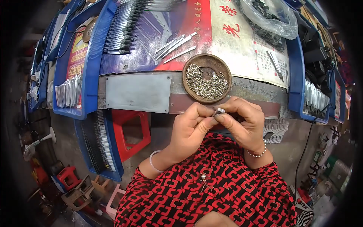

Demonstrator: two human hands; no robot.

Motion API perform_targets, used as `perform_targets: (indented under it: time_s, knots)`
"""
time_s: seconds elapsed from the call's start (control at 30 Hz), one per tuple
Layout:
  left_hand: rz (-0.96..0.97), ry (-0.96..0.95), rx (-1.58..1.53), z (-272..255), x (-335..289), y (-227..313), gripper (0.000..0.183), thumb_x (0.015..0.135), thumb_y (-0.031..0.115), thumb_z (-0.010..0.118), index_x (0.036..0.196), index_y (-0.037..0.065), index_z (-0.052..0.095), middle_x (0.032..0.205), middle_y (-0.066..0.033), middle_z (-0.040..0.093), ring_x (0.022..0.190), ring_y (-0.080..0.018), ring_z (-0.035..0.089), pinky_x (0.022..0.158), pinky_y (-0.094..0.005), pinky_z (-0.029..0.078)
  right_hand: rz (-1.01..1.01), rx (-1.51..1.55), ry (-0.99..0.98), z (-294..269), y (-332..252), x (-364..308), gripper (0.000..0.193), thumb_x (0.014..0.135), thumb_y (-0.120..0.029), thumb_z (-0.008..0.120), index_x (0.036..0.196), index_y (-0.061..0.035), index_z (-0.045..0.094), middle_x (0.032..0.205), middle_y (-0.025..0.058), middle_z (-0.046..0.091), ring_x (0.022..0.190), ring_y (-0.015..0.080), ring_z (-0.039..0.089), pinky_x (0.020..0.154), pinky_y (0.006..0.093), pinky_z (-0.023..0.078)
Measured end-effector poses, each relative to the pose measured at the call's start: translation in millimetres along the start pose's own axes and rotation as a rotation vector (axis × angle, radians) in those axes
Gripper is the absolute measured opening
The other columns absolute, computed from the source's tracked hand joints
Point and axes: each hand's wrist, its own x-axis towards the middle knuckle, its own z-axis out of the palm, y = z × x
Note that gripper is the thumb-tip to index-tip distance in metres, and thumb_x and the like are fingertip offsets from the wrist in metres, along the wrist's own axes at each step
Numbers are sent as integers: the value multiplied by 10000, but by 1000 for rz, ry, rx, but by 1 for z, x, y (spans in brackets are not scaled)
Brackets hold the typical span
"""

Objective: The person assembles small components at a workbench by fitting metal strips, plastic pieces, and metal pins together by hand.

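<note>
My left hand (193,128) and my right hand (244,119) meet over the front edge of the bench, thumbs and fingers pinched together. Between their fingertips sits a small shiny metal part (219,111), mostly covered, so its exact kind does not show. Just beyond the fingers stands a round brown bowl (207,56) holding many small metal pins (206,85), silver and brass-coloured. Behind the bowl, several thin flat metal strips (176,45) lie loose on the bench.
Rows of metal strips with black ends (123,32) lie at the far left. Blue trays (90,75) flank the bench, with another blue tray (300,68) at right. A plastic bag of black parts (274,22) lies far right. Below the bench is a red stool (130,134).
</note>
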Motion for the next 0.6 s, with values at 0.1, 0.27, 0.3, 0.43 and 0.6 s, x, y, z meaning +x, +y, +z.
perform_targets:
  time_s: [0.1, 0.27, 0.3, 0.43, 0.6]
  knots:
    - [-9, -31, 102, -3, 1, 2, 99, 889, 48, 572, 885, -30, 512, 740, -66, 647, 705, -75, 613, 622, -213, 500, -11, 1, 16, 2, 3, -2, 126, 782, -61, 676, 844, 32, 619, 739, 97, 613, 630, 153, 593, 568, 253, 455]
    - [-58, -53, 99, -3, 0, 4, 107, 880, 49, 582, 859, -23, 506, 725, -89, 663, 691, -97, 642, 597, -217, 502, 83, 70, 3, 3, 4, -3, 112, 787, -66, 668, 820, 27, 615, 702, 70, 606, 588, 103, 568, 526, 239, 438]
    - [-69, -64, 108, -4, 0, 4, 105, 883, 53, 580, 864, -20, 507, 728, -87, 661, 691, -96, 638, 598, -216, 502, 84, 69, 4, 3, 6, -3, 112, 787, -66, 668, 820, 27, 615, 702, 70, 606, 588, 103, 568, 526, 239, 438]
    - [-164, -87, -85, -4, -1, 1, 100, 898, 75, 567, 879, -10, 519, 763, -97, 655, 686, -105, 631, 598, -216, 504, 222, 294, 10, 8, 13, -6, 124, 816, -84, 654, 800, 17, 585, 634, 16, 567, 543, 46, 521, 476, 198, 403]
    - [-356, -82, -421, -5, 5, 2, 246, 961, 218, 458, 963, -18, 527, 805, -131, 647, 668, -157, 644, 593, -254, 532, 402, 558, 35, 14, 13, 2, 140, 848, -91, 628, 772, -9, 544, 629, -12, 543, 493, 27, 470, 437, 177, 364]
